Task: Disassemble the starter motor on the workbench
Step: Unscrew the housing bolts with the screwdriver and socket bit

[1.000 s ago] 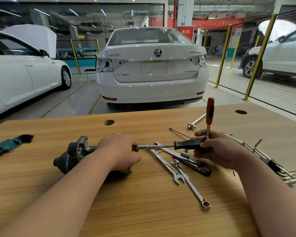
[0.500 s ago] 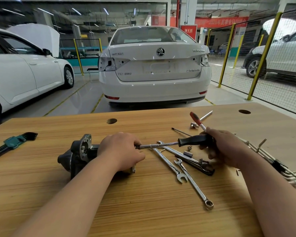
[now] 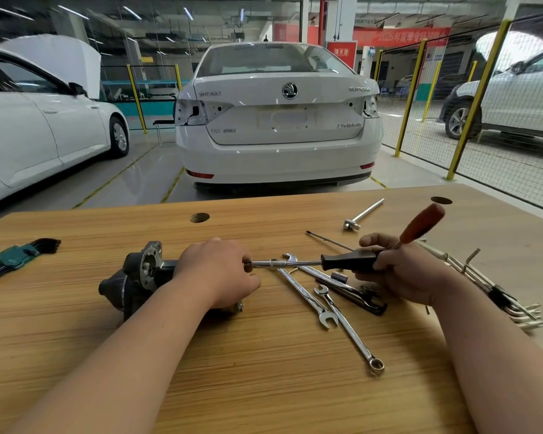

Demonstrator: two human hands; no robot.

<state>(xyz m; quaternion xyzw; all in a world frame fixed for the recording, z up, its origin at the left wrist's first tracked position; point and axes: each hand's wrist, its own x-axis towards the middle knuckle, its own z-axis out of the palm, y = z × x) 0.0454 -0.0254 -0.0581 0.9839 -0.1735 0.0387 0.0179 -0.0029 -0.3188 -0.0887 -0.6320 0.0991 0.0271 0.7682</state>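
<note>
View: head camera, the only one.
Starter motor: lies on its side on the tabletop, left of centre, with the flanged nose pointing left. Your hand hides its rear end.
Left hand: your fingers curl over the motor's rear body and pin it down. The fingertips sit right at the driver's tip.
Right hand: your fingers are clenched round the black-handled driver. Its shaft runs level and leftward to the motor's end. The same hand also holds a red-handled screwdriver.
Change: a second ago the red handle stood upright; now it leans away to your right. The driver's shaft has kept its line on the motor.
Meaning: this reads as your wrist rolling, so you are probably turning a rear fastener. The housing looks whole, so the task is at an early stage.
Nearby: loose wrenches lie under the shaft, and hex keys lie to your right.
</note>
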